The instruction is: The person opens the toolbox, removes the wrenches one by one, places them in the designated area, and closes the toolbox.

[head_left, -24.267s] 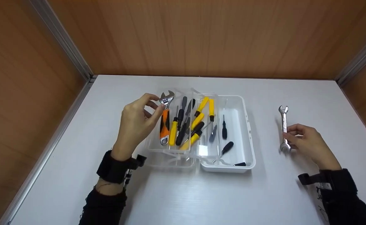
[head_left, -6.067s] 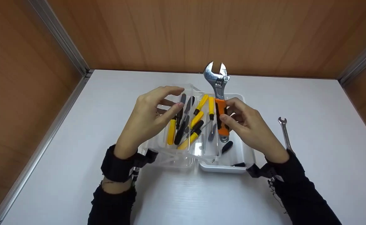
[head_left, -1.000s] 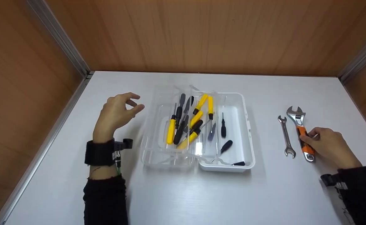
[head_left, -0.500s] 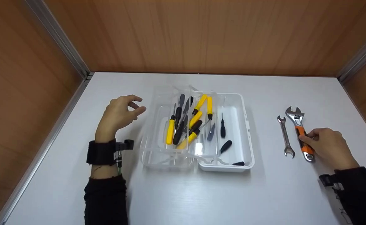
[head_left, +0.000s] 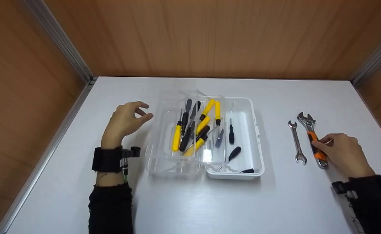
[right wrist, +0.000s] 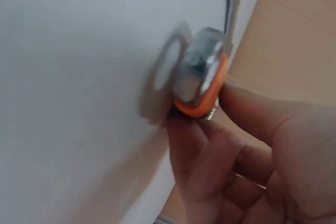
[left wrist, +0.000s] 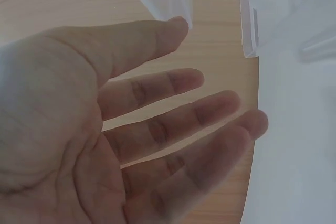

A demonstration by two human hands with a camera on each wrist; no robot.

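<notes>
White worktop [head_left: 190, 201], walled in by wood panelling on three sides. At its middle, a clear plastic toolbox [head_left: 257, 136] lying open, with a transparent tray [head_left: 164, 139] on the left half. In the tray, a heap of yellow-handled screwdrivers [head_left: 177, 138] and black-handled screwdrivers [head_left: 186, 139], crossing one another. In the white right half, a few small black drivers [head_left: 231, 135] lying loose.

Left hand [head_left: 125, 121] raised just left of the toolbox, near the tray's edge, fingers loosely spread and slightly bent, nothing held; same seen in the left wrist view [left wrist: 105, 129], palm bare, fingers apart, clear plastic edge just beyond the fingertips.

Right hand [head_left: 341, 152] down on the worktop well to the right of the toolbox, fingers and thumb curled round the orange handle of an adjustable wrench [head_left: 311, 136]. Wrench lying flat on the worktop, steel head pointing away from the person, hanging end toward the person. In the right wrist view, fingers [right wrist: 194, 150] pinching the orange grip's end [right wrist: 202, 85], blurred.

Just left of the wrench, nearly parallel and apart from it, a slim open-ended spanner [head_left: 296, 141], untouched.
</notes>
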